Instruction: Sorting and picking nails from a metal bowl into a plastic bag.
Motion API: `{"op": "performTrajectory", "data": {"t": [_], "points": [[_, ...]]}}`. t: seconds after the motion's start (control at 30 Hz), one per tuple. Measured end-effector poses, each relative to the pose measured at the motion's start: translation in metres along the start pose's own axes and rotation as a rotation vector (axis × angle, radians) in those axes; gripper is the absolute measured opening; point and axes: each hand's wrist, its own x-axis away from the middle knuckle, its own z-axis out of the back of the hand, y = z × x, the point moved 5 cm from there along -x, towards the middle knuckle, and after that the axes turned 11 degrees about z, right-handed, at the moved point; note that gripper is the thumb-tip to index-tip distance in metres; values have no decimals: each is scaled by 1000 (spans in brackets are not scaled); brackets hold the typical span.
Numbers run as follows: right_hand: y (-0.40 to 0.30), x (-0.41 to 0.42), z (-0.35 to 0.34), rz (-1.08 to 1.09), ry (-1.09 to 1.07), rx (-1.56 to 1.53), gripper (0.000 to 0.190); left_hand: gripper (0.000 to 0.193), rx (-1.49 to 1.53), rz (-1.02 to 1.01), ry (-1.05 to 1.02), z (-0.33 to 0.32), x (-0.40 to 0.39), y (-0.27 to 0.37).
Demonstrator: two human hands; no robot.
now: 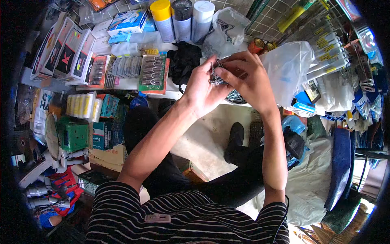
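My left hand (201, 88) is cupped palm up and holds several metal screws (217, 80); they may be nails. From the right, my right hand (254, 76) bends over them, its thumb and fingers gripping among the screws. Its curled fingers partly hide the pieces. Just below both hands, a dark-rimmed round container (237, 97) holds many more loose metal fasteners, partly covered by my right hand.
A white shelf (122, 84) carries carded hooks (153, 71), a black plastic bag (184, 59), spray cans (182, 23) and a clear bag of metal parts (227, 26). To the right stands a translucent plastic bag (286, 71). Boxes (68, 50) line the left.
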Motion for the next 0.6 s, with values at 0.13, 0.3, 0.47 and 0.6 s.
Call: {"op": "performTrajectory", "data": {"t": [0.13,0.3,0.47,0.6], "points": [[13,2,-8,-115,-105,-88,33,35,-14,-25,87,7,-1,-5],[23,6,-19,-175,-115,-209,35,33,-69,-44,145,14,-1,-6],[17,2,-16,-197,-144,-364,30,26,-188,-122,264,17,4,0],[17,1,-7,-275,-108,-601,23,24,-167,-127,243,22,2,3]]}}
